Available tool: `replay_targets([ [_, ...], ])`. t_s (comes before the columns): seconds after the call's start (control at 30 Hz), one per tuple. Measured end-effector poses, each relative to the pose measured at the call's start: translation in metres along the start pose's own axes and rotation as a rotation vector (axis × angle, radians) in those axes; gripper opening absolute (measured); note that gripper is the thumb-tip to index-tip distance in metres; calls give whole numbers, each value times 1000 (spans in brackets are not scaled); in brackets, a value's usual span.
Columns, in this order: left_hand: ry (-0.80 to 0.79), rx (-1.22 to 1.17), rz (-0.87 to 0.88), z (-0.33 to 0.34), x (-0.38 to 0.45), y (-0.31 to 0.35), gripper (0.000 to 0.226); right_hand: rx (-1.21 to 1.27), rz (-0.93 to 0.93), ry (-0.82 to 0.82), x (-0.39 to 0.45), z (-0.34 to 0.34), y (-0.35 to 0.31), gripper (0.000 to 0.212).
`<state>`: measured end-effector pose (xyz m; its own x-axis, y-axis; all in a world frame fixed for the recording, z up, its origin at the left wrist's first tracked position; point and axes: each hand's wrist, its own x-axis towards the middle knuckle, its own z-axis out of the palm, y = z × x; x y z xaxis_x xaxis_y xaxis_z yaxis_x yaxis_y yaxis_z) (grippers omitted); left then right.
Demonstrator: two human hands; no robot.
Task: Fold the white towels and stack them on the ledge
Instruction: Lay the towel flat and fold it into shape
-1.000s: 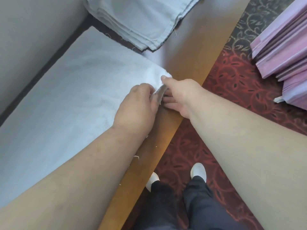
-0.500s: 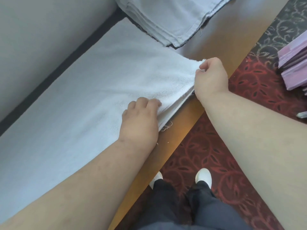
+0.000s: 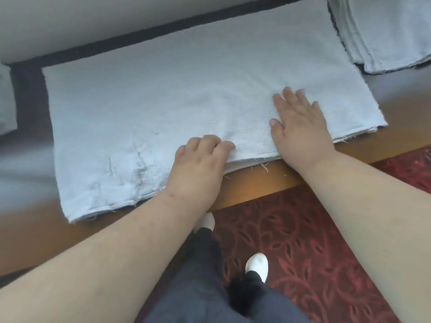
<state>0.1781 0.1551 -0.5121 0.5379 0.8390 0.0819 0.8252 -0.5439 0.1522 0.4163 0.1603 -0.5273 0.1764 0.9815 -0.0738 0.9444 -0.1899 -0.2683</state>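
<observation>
A white towel lies folded flat on the wooden ledge, its layered edges along the near side. My right hand lies flat on the towel's right part, fingers straight and spread. My left hand rests at the towel's near edge with fingers curled over the cloth there; whether it pinches the edge is hidden. A stack of folded white towels sits at the far right of the ledge.
A grey wall and a dark strip run behind the towel. Another piece of white cloth shows at the left edge. Below the ledge lie red patterned carpet and my white shoes.
My right hand let go of the towel's corner and now lies flat on top. The lifted edge has come down. The view swung left, squaring onto the towel.
</observation>
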Motion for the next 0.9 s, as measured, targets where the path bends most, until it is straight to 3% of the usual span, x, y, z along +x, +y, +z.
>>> replay_targets([
  [0.13, 44, 7, -204, -9, -31, -35, 53, 81, 43, 36, 0, -5, -35, 61],
  [0.2, 74, 4, -280, -15, -46, -49, 54, 131, -123, 26, -5, -3, -76, 59],
  [0.3, 131, -10, -444, -25, -66, -75, 54, 129, -406, -161, -17, 10, -132, 58],
  [0.37, 151, 10, -531, -30, -81, -96, 43, 2, -449, -272, -25, 20, -145, 73],
  [0.5, 149, -13, -560, -35, -98, -119, 30, -69, -498, -192, -36, 27, -157, 90],
  [0.63, 237, -138, -520, -41, -107, -113, 37, 129, -650, -111, -49, 37, -198, 51],
  [0.7, 143, -120, -542, -41, -118, -118, 49, 216, -643, -54, -49, 39, -206, 31],
  [0.77, 54, -67, -638, -42, -129, -133, 46, 225, -618, -51, -48, 40, -207, 26],
  [0.9, 169, -62, -602, -49, -139, -146, 18, 328, -630, 19, -50, 42, -212, 25],
])
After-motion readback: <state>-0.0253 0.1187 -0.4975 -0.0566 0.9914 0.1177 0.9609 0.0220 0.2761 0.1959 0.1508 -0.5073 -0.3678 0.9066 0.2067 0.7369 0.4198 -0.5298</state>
